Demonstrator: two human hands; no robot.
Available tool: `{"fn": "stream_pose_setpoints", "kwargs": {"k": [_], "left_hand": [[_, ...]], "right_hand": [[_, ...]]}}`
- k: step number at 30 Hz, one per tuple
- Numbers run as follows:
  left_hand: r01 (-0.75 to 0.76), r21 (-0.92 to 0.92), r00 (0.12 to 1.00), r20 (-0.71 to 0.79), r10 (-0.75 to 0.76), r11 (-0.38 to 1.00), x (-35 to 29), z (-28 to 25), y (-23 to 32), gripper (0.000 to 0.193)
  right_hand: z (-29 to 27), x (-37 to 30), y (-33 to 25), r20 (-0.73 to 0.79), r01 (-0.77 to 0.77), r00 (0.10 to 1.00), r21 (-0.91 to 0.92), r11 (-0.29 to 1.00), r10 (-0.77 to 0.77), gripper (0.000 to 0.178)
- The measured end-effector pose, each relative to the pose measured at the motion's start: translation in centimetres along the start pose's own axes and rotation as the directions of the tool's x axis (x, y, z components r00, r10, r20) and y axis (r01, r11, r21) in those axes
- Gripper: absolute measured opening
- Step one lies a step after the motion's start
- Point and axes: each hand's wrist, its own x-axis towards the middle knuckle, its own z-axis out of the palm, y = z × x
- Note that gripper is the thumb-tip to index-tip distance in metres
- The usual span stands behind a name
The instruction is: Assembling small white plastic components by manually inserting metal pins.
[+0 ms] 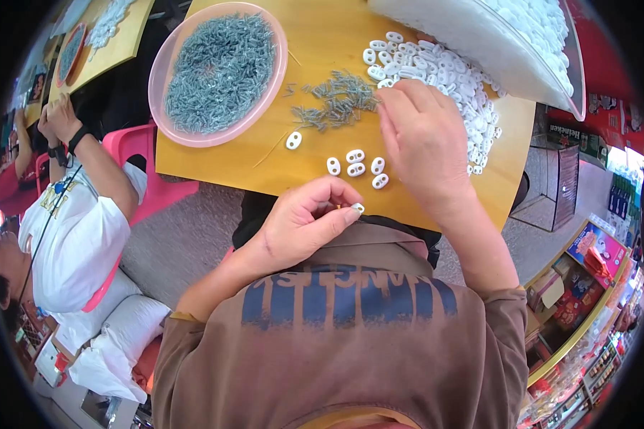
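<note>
My left hand, near the table's front edge, pinches a small white oval plastic piece with holes between thumb and finger. My right hand reaches over the table, its fingertips together at the right edge of a loose heap of small grey metal springs. Whether a spring sits between those fingertips is hidden. Just beyond and to the right of that hand spreads a pile of white two-holed oval pieces. Several similar pieces lie between my hands, and a single one rests farther left.
A pink round basin full of springs stands at the table's left. At the back right, a large tilted white container holds more white pieces. Another person sits at left by a pink chair. Shelves stand at right.
</note>
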Motion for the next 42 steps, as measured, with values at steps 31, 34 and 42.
{"fn": "stream_pose_setpoints", "kwargs": {"k": [31,34,42], "left_hand": [[0.075,-0.035,0.997,0.032,-0.074,0.997,0.8,-0.8,-0.4,0.014],[0.064,-0.044,0.998,0.030,-0.062,0.997,0.7,-0.9,-0.6,0.014],[0.056,-0.060,0.998,0.036,-0.054,0.997,0.7,-1.2,-0.5,0.014]], "right_hand": [[1.4,0.2,1.0,0.192,-0.258,0.943,-0.096,0.961,0.273,0.007],[1.3,0.8,1.1,0.275,-0.328,0.898,-0.100,0.939,0.343,0.009],[1.3,0.8,1.2,0.322,-0.347,0.869,-0.148,0.926,0.377,0.011]]}}
